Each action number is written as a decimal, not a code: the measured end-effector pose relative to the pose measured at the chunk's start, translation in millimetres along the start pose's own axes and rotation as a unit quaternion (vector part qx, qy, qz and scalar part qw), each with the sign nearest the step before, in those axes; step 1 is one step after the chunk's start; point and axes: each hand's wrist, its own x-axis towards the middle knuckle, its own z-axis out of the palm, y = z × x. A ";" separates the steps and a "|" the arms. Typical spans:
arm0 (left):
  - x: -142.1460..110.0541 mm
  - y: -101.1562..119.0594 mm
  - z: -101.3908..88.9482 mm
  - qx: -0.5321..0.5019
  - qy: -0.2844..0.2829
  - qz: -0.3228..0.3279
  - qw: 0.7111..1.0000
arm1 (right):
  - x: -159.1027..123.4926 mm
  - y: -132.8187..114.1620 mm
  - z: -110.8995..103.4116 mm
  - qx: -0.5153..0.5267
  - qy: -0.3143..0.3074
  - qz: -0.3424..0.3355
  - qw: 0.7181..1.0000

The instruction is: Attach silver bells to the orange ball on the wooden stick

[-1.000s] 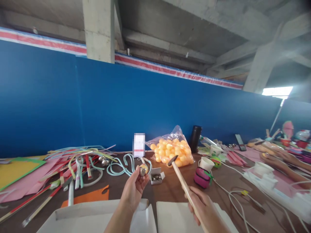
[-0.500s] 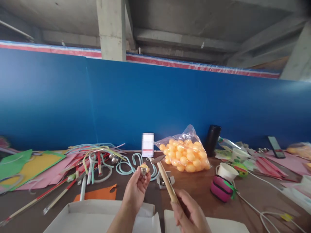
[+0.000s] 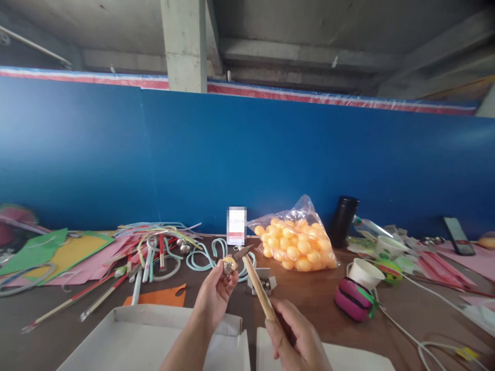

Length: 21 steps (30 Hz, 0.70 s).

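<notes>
My left hand is closed around a small shiny metal ball, pinched between thumb and fingers. A yellow-orange rounded thing shows just behind the ball; whether the two are joined I cannot tell. My right hand grips the wooden handle of a hammer, which slants up and to the left. Its dark head is beside the ball at the left fingertips; contact is unclear. Beyond the handle sits a small open box with shiny metal pieces inside.
A clear bag of orange balls lies behind the hammer. Coloured tubes and paper sheets spread over the left. At right are a black cylinder, a white cup and a magenta pouch. White cardboard lies in front.
The hammer head has moved left and slightly up, closer to the ball. My left hand keeps its hold with little movement. The whole view has shifted slightly.
</notes>
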 end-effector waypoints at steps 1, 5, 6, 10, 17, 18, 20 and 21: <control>0.5 -0.1 -0.6 0.000 0.000 -0.001 1.000 | -0.1 0.6 -0.1 -0.002 -0.007 0.001 1.000; 2.0 0.2 -2.2 -0.013 0.002 0.002 1.000 | -0.7 4.1 0.8 -0.016 -0.015 -0.008 1.000; 2.2 0.3 -2.3 -0.013 0.004 0.004 1.000 | -0.8 4.4 0.9 -0.016 -0.014 -0.012 1.000; 2.5 0.3 -1.8 -0.006 0.008 0.001 1.000 | -0.9 4.0 0.5 -0.020 -0.017 -0.028 0.999; 3.4 0.5 -1.6 0.002 0.014 0.006 1.000 | -0.6 2.9 -0.7 -0.052 -0.010 -0.064 0.997; 3.2 0.5 -1.7 0.006 0.014 0.005 1.000 | -0.6 2.7 -0.7 -0.047 -0.011 -0.062 0.997; 2.8 0.5 -1.3 0.011 0.015 0.007 1.000 | -0.7 3.1 -0.5 -0.047 -0.017 -0.057 0.997; 2.7 0.6 -0.7 0.012 0.016 0.009 1.000 | -0.7 3.5 -0.4 -0.053 -0.021 -0.056 0.997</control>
